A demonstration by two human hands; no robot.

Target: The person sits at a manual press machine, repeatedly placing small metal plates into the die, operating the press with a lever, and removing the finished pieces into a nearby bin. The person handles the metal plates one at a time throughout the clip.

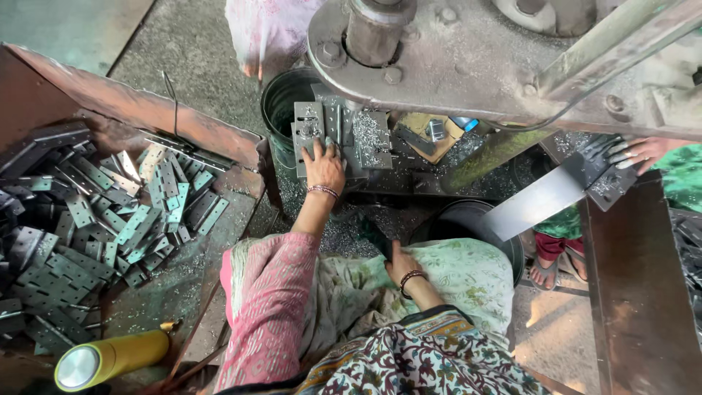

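Observation:
My left hand (324, 164) reaches forward out of a pink sleeve and presses on a grey punched hinge plate (308, 126) lying on the bed of a press machine (468, 58). The fingers lie over the plate's near edge. More punched plates (371, 137) sit beside it, dusted with metal chips. My right hand (401, 265), with a beaded bracelet at the wrist, rests on the pale floral cloth over my lap. Its fingers are tucked into the folds, and nothing shows in it.
Several flat hinge plates (110, 219) are piled on a rusty tray at left. A yellow cylinder (110, 358) lies near the front left. A green bucket (281, 102) stands behind the press. At right, another person's hand (638, 152) holds a plate (607, 175), and that person's foot (545, 272) shows below.

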